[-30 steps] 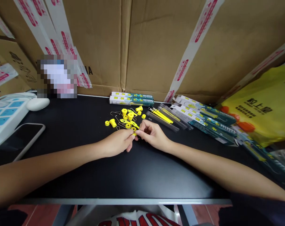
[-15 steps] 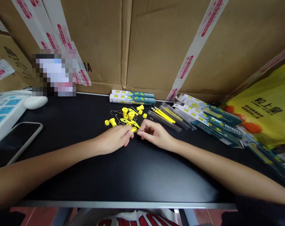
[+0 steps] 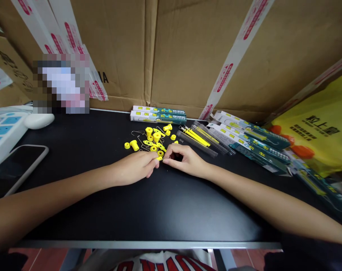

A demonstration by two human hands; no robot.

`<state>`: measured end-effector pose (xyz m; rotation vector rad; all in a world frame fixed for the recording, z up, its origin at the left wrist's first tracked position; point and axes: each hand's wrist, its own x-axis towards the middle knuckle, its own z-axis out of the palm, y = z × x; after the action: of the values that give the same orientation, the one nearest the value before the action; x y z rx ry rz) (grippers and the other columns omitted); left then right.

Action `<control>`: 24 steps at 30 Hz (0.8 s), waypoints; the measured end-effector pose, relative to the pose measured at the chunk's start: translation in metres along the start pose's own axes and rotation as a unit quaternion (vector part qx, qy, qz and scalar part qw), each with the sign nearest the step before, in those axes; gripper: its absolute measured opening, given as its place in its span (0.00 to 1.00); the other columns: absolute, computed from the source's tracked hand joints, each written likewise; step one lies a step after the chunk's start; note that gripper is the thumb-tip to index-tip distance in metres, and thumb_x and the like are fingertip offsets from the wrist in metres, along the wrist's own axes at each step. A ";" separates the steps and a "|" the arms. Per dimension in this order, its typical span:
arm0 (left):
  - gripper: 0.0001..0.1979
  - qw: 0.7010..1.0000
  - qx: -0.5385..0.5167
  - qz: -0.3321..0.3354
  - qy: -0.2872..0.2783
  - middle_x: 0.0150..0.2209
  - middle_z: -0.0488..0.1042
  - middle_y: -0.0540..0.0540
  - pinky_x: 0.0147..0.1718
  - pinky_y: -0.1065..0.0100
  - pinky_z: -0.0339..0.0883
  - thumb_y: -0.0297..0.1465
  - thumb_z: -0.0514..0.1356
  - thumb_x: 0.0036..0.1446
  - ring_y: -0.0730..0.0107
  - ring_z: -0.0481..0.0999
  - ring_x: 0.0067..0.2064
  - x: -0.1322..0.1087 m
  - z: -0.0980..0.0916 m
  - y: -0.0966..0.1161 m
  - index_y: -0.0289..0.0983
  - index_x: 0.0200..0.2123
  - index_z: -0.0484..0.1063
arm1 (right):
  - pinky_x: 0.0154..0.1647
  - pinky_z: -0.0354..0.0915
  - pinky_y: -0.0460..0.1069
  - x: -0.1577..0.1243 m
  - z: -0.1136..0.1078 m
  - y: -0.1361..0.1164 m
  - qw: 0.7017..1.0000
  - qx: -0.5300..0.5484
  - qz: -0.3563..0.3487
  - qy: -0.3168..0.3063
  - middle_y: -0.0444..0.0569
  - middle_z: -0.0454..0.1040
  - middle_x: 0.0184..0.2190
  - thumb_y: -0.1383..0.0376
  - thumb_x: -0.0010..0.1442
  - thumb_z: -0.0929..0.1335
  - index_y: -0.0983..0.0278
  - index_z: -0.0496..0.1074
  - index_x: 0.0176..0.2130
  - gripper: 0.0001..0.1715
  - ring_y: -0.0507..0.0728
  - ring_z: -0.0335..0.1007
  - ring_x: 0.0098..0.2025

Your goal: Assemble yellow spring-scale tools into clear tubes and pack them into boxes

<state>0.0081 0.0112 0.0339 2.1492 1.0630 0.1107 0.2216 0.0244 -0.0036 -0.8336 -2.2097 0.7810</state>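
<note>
My left hand [image 3: 135, 168] pinches a small yellow plastic piece [image 3: 159, 159], most of it covered by the fingers. Close beside it, my right hand [image 3: 186, 159] has thumb and forefinger closed on a thin metal wire piece [image 3: 167, 157], too small to make out fully. The two sets of fingertips almost meet. Just behind them lies a loose pile of yellow flanged sleeves [image 3: 134, 145], yellow rings [image 3: 127, 145], a flat yellow plate with holes [image 3: 150, 143] and bent wire hooks [image 3: 137, 133]. A small spring [image 3: 181, 140] lies right of the pile.
Clear tubes [image 3: 200, 145] and yellow rods [image 3: 194, 135] lie behind my right hand. Printed boxes stand at the back [image 3: 158, 116] and right [image 3: 251, 148], before a cardboard wall [image 3: 182, 56]. A phone [image 3: 18, 169] and power strip [image 3: 7, 131] are left, a yellow bag [image 3: 320, 120] right.
The view has shifted slightly. My right fingers have bent into a rounder pinch near the yellow piece, which now shows less beyond my left fingertips. Both hands keep their hold.
</note>
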 end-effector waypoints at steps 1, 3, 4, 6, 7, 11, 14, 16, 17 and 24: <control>0.15 1.000 -0.001 0.000 0.001 0.26 0.71 0.50 0.36 0.66 0.61 0.34 0.43 0.65 0.67 0.71 0.32 0.000 0.000 0.000 0.38 0.32 0.65 | 0.31 0.63 0.45 0.001 0.000 0.001 1.000 0.017 0.004 0.000 0.44 0.70 0.27 0.61 0.60 0.69 0.66 0.71 0.31 0.10 0.50 0.64 0.29; 0.15 1.000 -0.003 0.000 0.003 0.26 0.71 0.50 0.36 0.66 0.61 0.34 0.43 0.65 0.67 0.71 0.32 0.000 0.000 0.001 0.37 0.32 0.65 | 0.32 0.64 0.46 0.001 0.000 0.002 0.999 0.042 0.017 0.004 0.45 0.71 0.27 0.61 0.60 0.70 0.66 0.70 0.31 0.10 0.50 0.65 0.29; 0.15 1.000 -0.004 -0.001 0.004 0.26 0.71 0.50 0.36 0.66 0.61 0.34 0.43 0.65 0.67 0.71 0.32 0.000 0.000 0.002 0.37 0.32 0.66 | 0.33 0.64 0.46 0.001 0.000 0.002 0.999 0.049 0.022 0.007 0.45 0.71 0.27 0.61 0.59 0.70 0.66 0.70 0.31 0.10 0.50 0.65 0.29; 0.15 1.000 -0.001 -0.002 0.004 0.26 0.71 0.50 0.36 0.66 0.62 0.33 0.43 0.65 0.68 0.71 0.32 0.000 0.000 0.002 0.37 0.32 0.65 | 0.33 0.64 0.46 0.001 0.000 0.002 0.998 0.050 0.020 0.014 0.45 0.71 0.27 0.61 0.59 0.70 0.66 0.70 0.30 0.11 0.50 0.65 0.29; 0.15 1.000 0.001 -0.002 0.004 0.26 0.71 0.50 0.37 0.66 0.62 0.33 0.42 0.65 0.68 0.71 0.33 0.000 0.000 0.002 0.37 0.32 0.65 | 0.33 0.64 0.46 0.000 -0.001 0.002 0.999 0.045 0.015 0.017 0.45 0.70 0.27 0.61 0.59 0.70 0.65 0.70 0.30 0.10 0.50 0.65 0.29; 0.15 1.000 0.002 0.003 0.005 0.26 0.71 0.50 0.36 0.67 0.62 0.33 0.42 0.66 0.68 0.71 0.32 0.000 -0.001 0.001 0.37 0.33 0.66 | 0.33 0.62 0.46 -0.002 -0.002 -0.002 0.999 -0.015 -0.041 0.011 0.45 0.69 0.27 0.63 0.63 0.67 0.65 0.68 0.30 0.10 0.50 0.63 0.29; 0.15 1.000 0.001 0.008 0.003 0.26 0.71 0.51 0.35 0.68 0.62 0.33 0.43 0.66 0.69 0.71 0.31 0.000 -0.001 0.001 0.37 0.33 0.66 | 0.32 0.60 0.47 -0.004 -0.002 -0.005 0.991 -0.091 -0.091 -0.023 0.45 0.67 0.26 0.64 0.64 0.65 0.64 0.65 0.30 0.11 0.51 0.60 0.28; 0.14 1.000 0.005 0.009 0.002 0.25 0.71 0.51 0.34 0.69 0.62 0.32 0.44 0.65 0.70 0.71 0.30 0.000 -0.001 0.001 0.37 0.33 0.67 | 0.32 0.59 0.47 -0.005 -0.001 -0.006 0.986 -0.127 -0.101 -0.043 0.45 0.66 0.25 0.65 0.65 0.64 0.64 0.65 0.30 0.11 0.51 0.60 0.28; 0.14 1.000 0.007 0.011 0.002 0.25 0.71 0.51 0.34 0.69 0.62 0.32 0.44 0.65 0.70 0.71 0.30 0.000 -0.001 0.002 0.37 0.33 0.67 | 0.32 0.59 0.47 -0.005 0.000 -0.006 0.984 -0.139 -0.104 -0.050 0.45 0.66 0.25 0.65 0.65 0.63 0.64 0.65 0.31 0.10 0.52 0.59 0.28; 0.14 1.000 -0.020 0.003 -0.004 0.23 0.69 0.52 0.32 0.69 0.61 0.32 0.45 0.64 0.71 0.69 0.28 -0.001 0.000 0.003 0.37 0.32 0.68 | 0.33 0.59 0.47 -0.006 0.003 -0.006 0.984 -0.139 -0.102 -0.049 0.46 0.68 0.25 0.64 0.68 0.61 0.64 0.66 0.30 0.14 0.52 0.61 0.29</control>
<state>0.0095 0.0097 0.0363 2.1157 1.0421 0.1242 0.2216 0.0153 -0.0033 -0.6938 -2.4824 0.4279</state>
